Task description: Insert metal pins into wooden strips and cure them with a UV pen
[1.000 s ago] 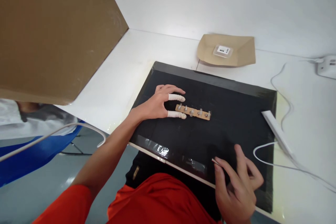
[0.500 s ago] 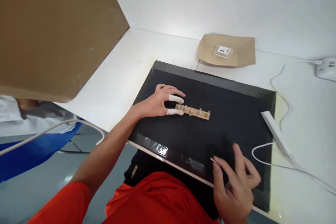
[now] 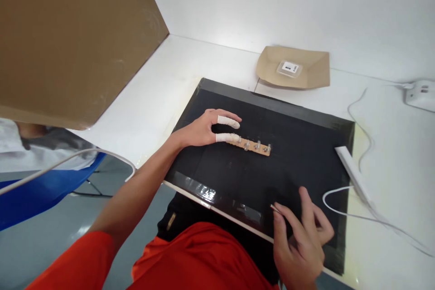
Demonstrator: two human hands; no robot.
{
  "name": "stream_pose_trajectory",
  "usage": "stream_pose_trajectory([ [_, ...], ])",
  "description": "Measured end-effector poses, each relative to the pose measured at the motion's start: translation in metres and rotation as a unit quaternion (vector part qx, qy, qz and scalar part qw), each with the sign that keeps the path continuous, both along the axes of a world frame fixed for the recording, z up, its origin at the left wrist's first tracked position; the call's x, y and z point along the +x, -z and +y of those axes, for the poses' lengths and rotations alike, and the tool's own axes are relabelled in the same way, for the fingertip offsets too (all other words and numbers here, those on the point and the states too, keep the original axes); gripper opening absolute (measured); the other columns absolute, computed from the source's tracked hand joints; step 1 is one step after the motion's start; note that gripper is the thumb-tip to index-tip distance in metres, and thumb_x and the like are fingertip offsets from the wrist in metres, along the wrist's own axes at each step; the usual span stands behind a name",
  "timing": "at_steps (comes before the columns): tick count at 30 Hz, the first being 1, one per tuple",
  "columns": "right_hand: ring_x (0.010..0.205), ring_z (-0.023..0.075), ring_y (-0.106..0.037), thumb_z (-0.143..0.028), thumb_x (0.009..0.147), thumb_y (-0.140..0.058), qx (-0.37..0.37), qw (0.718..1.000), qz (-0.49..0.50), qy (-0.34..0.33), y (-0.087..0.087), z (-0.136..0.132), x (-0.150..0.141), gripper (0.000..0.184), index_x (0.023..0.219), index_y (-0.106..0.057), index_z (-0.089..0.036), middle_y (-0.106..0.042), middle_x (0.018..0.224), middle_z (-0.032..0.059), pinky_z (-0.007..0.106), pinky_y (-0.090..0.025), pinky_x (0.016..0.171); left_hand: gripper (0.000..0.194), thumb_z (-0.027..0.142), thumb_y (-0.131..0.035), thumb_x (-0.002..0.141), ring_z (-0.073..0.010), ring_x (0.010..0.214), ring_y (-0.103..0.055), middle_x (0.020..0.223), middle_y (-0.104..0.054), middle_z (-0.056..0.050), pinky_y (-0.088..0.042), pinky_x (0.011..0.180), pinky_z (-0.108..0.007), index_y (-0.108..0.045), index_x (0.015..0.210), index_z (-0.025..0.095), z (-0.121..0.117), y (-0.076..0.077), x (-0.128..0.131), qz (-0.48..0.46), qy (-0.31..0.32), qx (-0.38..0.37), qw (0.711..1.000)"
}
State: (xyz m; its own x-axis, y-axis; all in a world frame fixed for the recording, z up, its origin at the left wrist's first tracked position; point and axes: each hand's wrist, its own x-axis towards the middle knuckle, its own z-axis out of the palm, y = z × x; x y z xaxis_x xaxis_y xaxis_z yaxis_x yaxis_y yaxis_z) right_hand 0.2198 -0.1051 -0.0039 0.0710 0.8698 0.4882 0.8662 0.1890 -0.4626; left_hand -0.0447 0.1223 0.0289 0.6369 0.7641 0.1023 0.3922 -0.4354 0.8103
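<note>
My left hand (image 3: pixel 210 127) is over the left part of the black mat, with white finger cots on the thumb and index finger. Those two fingers are apart. The thumb lies across the left end of a narrow tan strip (image 3: pixel 253 146), hiding part of it; the index finger is just beyond. Several small clear and metallic pieces stick up along the strip. Close to the mat's front edge, my right hand (image 3: pixel 301 240) pinches a small thin piece with a shiny tip (image 3: pixel 274 208) between thumb and index finger. Most of that piece is covered by the fingers.
A tan paper tray (image 3: pixel 314 70) holding a small labelled clear box (image 3: pixel 289 69) sits behind the black mat (image 3: pixel 217 176). On the right lie a white bar (image 3: pixel 351 172) with a cable and a white power strip (image 3: pixel 421 95). A large brown board (image 3: pixel 78 45) stands left; someone's arm shows below it.
My left thumb and index finger, earlier on either side of the strip's left end, have shifted away from me, so the thumb now covers that end. My right hand keeps its pinch.
</note>
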Motion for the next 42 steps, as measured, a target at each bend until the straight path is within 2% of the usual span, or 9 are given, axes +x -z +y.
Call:
stream_pose_trajectory([
  [8,0.126,0.0303,-0.058,-0.021,0.1,-0.068,0.004,1.0,0.005,0.007,0.0,0.001,0.001,0.007,0.101,-0.075,-0.02,-0.052,0.165,0.0089,0.044,-0.045,0.096,0.033,0.048,-0.082,0.091,-0.0272,0.13,-0.067,0.138,-0.073,-0.008,-0.045,0.119,-0.05,-0.079,0.114,0.025,0.004,0.003,-0.002,-0.008,-0.008,0.0,1.0],
  [15,0.129,0.0307,-0.057,-0.02,0.099,-0.069,-0.004,1.0,0.017,0.007,0.002,-0.001,0.002,0.008,0.103,-0.076,-0.02,-0.05,0.165,0.0088,0.045,-0.044,0.098,0.027,0.042,-0.082,0.091,-0.0249,0.122,-0.072,0.133,-0.076,-0.01,-0.055,0.108,-0.041,-0.079,0.11,0.022,0.006,0.003,0.0,-0.069,0.005,0.012,0.998],
  [20,0.129,0.0307,-0.057,-0.021,0.1,-0.068,-0.005,1.0,0.023,0.013,0.003,-0.002,0.001,0.008,0.102,-0.076,-0.02,-0.052,0.164,0.0085,0.045,-0.044,0.096,0.033,0.049,-0.082,0.091,-0.0257,0.124,-0.071,0.134,-0.075,-0.01,-0.052,0.11,-0.044,-0.08,0.111,0.023,0.006,0.004,0.001,-0.041,-0.004,0.008,0.999],
  [22,0.129,0.0309,-0.057,-0.022,0.1,-0.068,-0.008,1.0,0.026,0.016,0.003,-0.002,0.001,0.009,0.101,-0.076,-0.021,-0.053,0.164,0.0088,0.045,-0.044,0.096,0.042,0.053,-0.085,0.086,-0.0277,0.128,-0.068,0.139,-0.072,-0.011,-0.048,0.114,-0.047,-0.078,0.115,0.024,0.004,0.0,0.001,-0.015,0.002,0.006,1.0],
  [25,0.128,0.0308,-0.057,-0.022,0.1,-0.068,-0.011,0.999,0.032,0.022,0.003,-0.002,0.001,0.009,0.102,-0.077,-0.021,-0.054,0.163,0.0095,0.045,-0.044,0.097,0.06,0.06,-0.091,0.076,-0.0348,0.143,-0.056,0.15,-0.064,-0.012,-0.034,0.121,-0.056,-0.075,0.123,0.025,-0.002,-0.011,0.004,0.074,0.022,0.04,0.996],
  [28,0.128,0.0306,-0.057,-0.021,0.1,-0.068,-0.011,0.999,0.033,0.022,0.003,-0.003,0.001,0.009,0.102,-0.077,-0.02,-0.054,0.163,0.0098,0.045,-0.044,0.097,0.068,0.059,-0.092,0.074,-0.0386,0.151,-0.045,0.162,-0.05,-0.018,-0.028,0.122,-0.057,-0.071,0.127,0.022,-0.009,-0.021,0.011,0.149,0.026,0.091,0.984],
  [31,0.127,0.0306,-0.058,-0.022,0.1,-0.068,-0.009,0.999,0.032,0.02,0.003,-0.003,0.002,0.009,0.101,-0.076,-0.02,-0.053,0.163,0.0105,0.046,-0.044,0.098,0.06,0.053,-0.092,0.079,-0.0383,0.151,-0.044,0.166,-0.045,-0.02,-0.027,0.121,-0.056,-0.07,0.124,0.019,-0.01,-0.025,0.019,0.186,0.034,0.121,0.975],
  [36,0.128,0.0308,-0.058,-0.022,0.1,-0.068,-0.006,0.999,0.032,0.021,0.003,-0.003,0.002,0.009,0.101,-0.076,-0.02,-0.053,0.163,0.0102,0.046,-0.044,0.097,0.04,0.046,-0.089,0.083,-0.0412,0.151,-0.04,0.16,-0.053,-0.016,-0.022,0.118,-0.059,-0.074,0.108,0.019,-0.005,-0.023,0.028,0.236,0.067,0.125,0.961],
  [42,0.128,0.0309,-0.059,-0.02,0.099,-0.068,-0.002,0.999,0.03,0.021,0.002,-0.002,0.001,0.008,0.101,-0.076,-0.02,-0.053,0.163,0.0095,0.045,-0.045,0.096,0.028,0.039,-0.088,0.083,-0.037,0.146,-0.044,0.153,-0.058,-0.014,-0.023,0.117,-0.053,-0.074,0.097,0.018,0.001,-0.023,0.033,0.243,0.083,0.122,0.959],
])
